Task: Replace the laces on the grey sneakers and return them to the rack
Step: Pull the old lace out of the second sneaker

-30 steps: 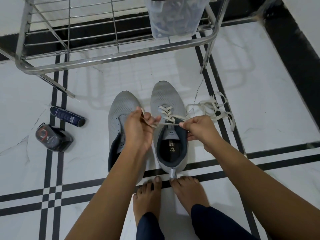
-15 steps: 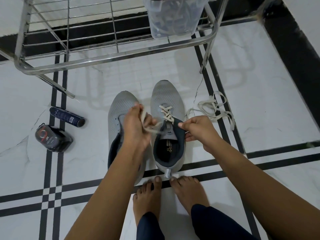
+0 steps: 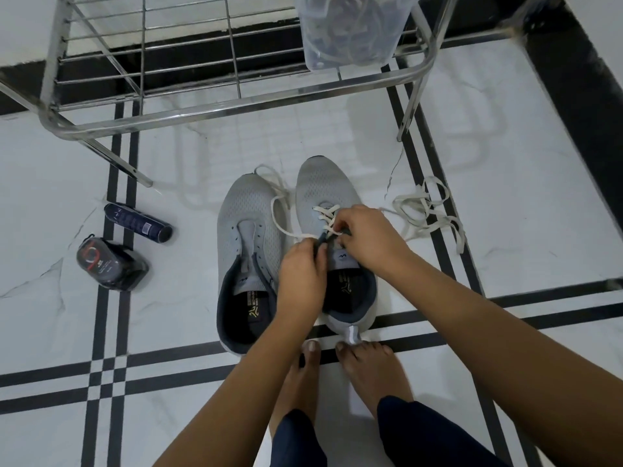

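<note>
Two grey sneakers stand side by side on the floor, toes pointing away from me. The left sneaker (image 3: 247,230) has bare eyelets. The right sneaker (image 3: 323,187) has a white lace (image 3: 325,214) crossed through its upper eyelets. One slack end of it loops over the left sneaker's toe. My left hand (image 3: 301,274) pinches the dark eyelet edge of the right sneaker beside the tongue. Just above the tongue, my right hand (image 3: 367,235) pinches the white lace, and the fingertips of both hands almost meet. Another loose white lace (image 3: 426,210) lies tangled on the floor to the right.
A metal shoe rack (image 3: 236,107) stands just beyond the sneakers, with a clear plastic container (image 3: 347,32) on its shelf. A dark spray can (image 3: 136,224) and a shoe-polish pack (image 3: 111,264) lie on the floor at left. My bare feet (image 3: 367,372) touch the right sneaker's heel.
Both hands came together over the right sneaker's eyelets. The lace that was stretched taut between them now lies slack, looping over the left sneaker's toe. The left sneaker is uncovered.
</note>
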Available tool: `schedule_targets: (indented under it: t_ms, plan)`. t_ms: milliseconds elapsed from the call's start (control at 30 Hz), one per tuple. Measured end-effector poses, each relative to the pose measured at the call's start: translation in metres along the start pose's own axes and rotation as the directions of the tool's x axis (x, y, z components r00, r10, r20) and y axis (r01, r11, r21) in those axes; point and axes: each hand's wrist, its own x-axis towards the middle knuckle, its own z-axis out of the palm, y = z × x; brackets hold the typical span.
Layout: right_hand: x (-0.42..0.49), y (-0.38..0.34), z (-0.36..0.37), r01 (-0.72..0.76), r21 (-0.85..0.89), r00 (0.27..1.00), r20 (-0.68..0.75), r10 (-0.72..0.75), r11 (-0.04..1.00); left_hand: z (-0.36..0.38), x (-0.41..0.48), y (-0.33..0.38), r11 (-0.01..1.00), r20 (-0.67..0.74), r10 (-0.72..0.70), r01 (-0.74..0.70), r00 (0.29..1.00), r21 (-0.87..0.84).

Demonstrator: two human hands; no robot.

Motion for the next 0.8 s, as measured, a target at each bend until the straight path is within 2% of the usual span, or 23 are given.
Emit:
schedule_targets:
  t_ms: [67,100,133,167,233,300,367,433,500,533,567,600,633,667,700,733,800]
  plan:
    - [-0.001,0.010,-0.003,-0.146,0.244,0.983,-0.073,0.169,0.959,-0.006,0.002,0.000,0.990,-0.117,-0.105,0.094,0.988,-0.101]
    - [-0.004,0.016,-0.005,-0.214,0.383,0.963,-0.070,0.259,0.898,-0.008,0.004,0.001,0.978,-0.145,-0.173,0.152,0.974,-0.146]
    - [-0.005,0.020,-0.005,-0.254,0.477,0.947,-0.054,0.316,0.842,-0.009,0.006,-0.001,0.956,-0.151,-0.248,0.217,0.957,-0.196]
    - [-0.007,0.021,-0.005,-0.265,0.499,0.942,-0.047,0.331,0.825,-0.010,0.007,-0.001,0.932,-0.137,-0.308,0.269,0.942,-0.243]
    - [-0.010,0.016,-0.003,-0.192,0.336,0.968,-0.087,0.234,0.922,-0.009,0.010,-0.001,0.914,-0.084,-0.332,0.298,0.940,-0.274]
    - [-0.013,0.007,0.000,0.010,-0.013,0.990,-0.140,-0.012,1.000,-0.009,0.010,-0.002,0.927,-0.044,-0.292,0.271,0.955,-0.259]
    - [-0.012,-0.003,0.001,0.162,-0.270,0.972,-0.121,-0.200,0.949,-0.010,0.011,-0.002,0.935,-0.032,-0.258,0.242,0.966,-0.259]
    - [-0.009,-0.012,0.005,0.231,-0.397,0.963,-0.037,-0.267,0.888,-0.011,0.011,-0.001,0.942,-0.036,-0.239,0.223,0.970,-0.251]
    - [-0.002,-0.013,0.012,0.267,-0.427,0.958,0.018,-0.288,0.864,-0.010,0.010,-0.002,0.945,-0.029,-0.233,0.219,0.972,-0.242]
    - [-0.001,-0.010,0.013,0.253,-0.376,0.961,-0.011,-0.277,0.892,-0.010,0.010,-0.002,0.941,-0.026,-0.246,0.232,0.969,-0.245]
    - [-0.001,-0.004,0.011,0.179,-0.246,0.972,-0.104,-0.209,0.953,-0.011,0.011,-0.003,0.935,-0.026,-0.262,0.247,0.965,-0.254]
    - [0.001,0.003,0.006,0.053,-0.058,0.975,-0.214,-0.065,0.997,-0.011,0.012,-0.003,0.928,-0.028,-0.277,0.260,0.960,-0.267]
    - [0.001,0.010,0.000,-0.064,0.116,0.957,-0.273,0.094,0.991,-0.012,0.013,-0.003,0.924,-0.025,-0.284,0.266,0.959,-0.275]
    - [0.000,0.014,-0.004,-0.151,0.177,0.945,-0.264,0.194,0.973,-0.011,0.013,-0.001,0.925,-0.016,-0.284,0.269,0.959,-0.268]
    - [-0.001,0.016,-0.007,-0.196,0.089,0.951,-0.226,0.211,0.977,-0.011,0.012,0.001,0.930,-0.006,-0.275,0.264,0.961,-0.254]
    - [-0.002,0.013,-0.009,-0.176,-0.006,0.969,-0.175,0.172,0.984,-0.011,0.012,0.003,0.937,-0.001,-0.260,0.252,0.966,-0.244]
    - [-0.005,-0.005,-0.010,-0.048,-0.138,0.996,-0.075,0.038,0.989,-0.010,0.011,0.006,0.943,-0.001,-0.243,0.236,0.970,-0.233]
